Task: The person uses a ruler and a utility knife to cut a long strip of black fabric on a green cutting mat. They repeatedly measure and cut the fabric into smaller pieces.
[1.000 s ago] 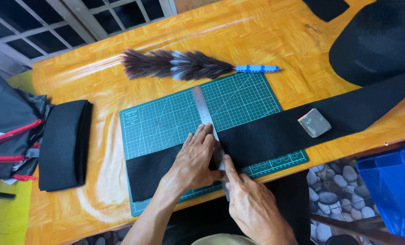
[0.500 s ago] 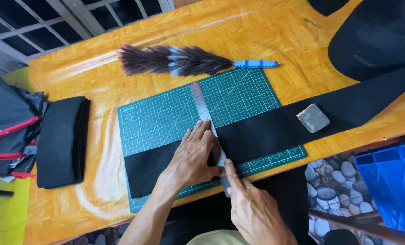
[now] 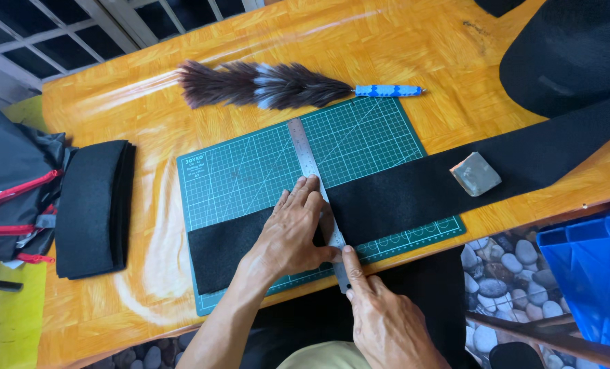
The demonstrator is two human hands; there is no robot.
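A long black fabric strip (image 3: 414,195) lies across a green cutting mat (image 3: 250,171) on the orange table. A steel ruler (image 3: 305,147) crosses the strip from far to near. My left hand (image 3: 294,229) presses flat on the ruler and the fabric, fingers pointing away from me. My right hand (image 3: 380,311) sits at the ruler's near end, its forefinger stretched along the ruler's right edge. Whether it holds a blade is hidden under the fingers.
A feather duster (image 3: 264,85) with a blue handle lies beyond the mat. A grey block (image 3: 476,173) rests on the strip at the right. Folded black fabric (image 3: 93,208) and a bag (image 3: 7,184) are at the left. More black cloth (image 3: 571,51) covers the far right corner; a blue crate (image 3: 592,273) stands below the table edge.
The view has shifted slightly. Both hands stay on the ruler, with my right forefinger a touch nearer the ruler's near end.
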